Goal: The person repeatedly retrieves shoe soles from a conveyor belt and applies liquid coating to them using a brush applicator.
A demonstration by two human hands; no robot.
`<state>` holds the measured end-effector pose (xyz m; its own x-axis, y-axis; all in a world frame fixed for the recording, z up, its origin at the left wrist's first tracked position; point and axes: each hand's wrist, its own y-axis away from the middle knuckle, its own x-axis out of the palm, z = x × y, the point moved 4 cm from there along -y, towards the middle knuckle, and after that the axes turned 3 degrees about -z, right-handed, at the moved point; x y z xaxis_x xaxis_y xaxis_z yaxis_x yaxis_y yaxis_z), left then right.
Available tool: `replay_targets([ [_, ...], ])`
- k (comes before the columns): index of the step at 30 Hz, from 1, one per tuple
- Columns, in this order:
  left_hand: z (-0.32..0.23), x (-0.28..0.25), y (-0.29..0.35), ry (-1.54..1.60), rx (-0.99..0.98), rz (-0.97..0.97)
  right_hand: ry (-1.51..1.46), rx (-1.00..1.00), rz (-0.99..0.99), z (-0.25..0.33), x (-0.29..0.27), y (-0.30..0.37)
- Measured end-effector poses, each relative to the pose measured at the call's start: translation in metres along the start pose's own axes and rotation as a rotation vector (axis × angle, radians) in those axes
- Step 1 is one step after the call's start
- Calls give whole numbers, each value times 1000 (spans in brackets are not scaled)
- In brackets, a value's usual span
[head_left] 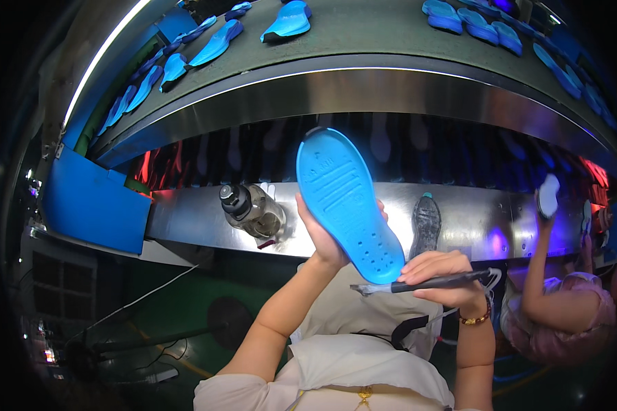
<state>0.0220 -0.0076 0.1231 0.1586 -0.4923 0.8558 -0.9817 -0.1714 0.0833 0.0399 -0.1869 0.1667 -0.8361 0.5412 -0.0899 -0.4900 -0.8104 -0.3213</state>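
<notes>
My left hand (pixel 324 235) grips a bright blue shoe sole (pixel 343 195) from beneath, tilted up over the bench's near edge. Raised bars cross the sole's broad part; small holes dot its near end, and a dark patch marks its far tip. In my right hand (pixel 449 270) is a brush with a dark handle (pixel 435 281), its pale bristles pointing left just below the sole's near end. My right fingertips are at that end's edge; whether they press on it I cannot tell. A dark grey sole (pixel 426 226) lies on the metal bench to the right.
A clear bottle with a black lid (pixel 252 211) stands on the metal bench (pixel 178 218). Behind runs a green conveyor belt (pixel 363 42) carrying several blue soles (pixel 286 22). At right, a co-worker (pixel 562 301) holds up a white sole (pixel 548 196). A cable (pixel 138 300) hangs at left.
</notes>
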Motion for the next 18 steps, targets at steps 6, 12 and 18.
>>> replay_targets([
  [6,-8,7,-5,-1,-7,-50,106,18,-121,-10,0,6],
  [12,2,9,0,136,-72,11,-547,214,-423,-45,2,21],
  [18,27,-15,17,-43,-220,88,-264,345,-314,-22,7,15],
])
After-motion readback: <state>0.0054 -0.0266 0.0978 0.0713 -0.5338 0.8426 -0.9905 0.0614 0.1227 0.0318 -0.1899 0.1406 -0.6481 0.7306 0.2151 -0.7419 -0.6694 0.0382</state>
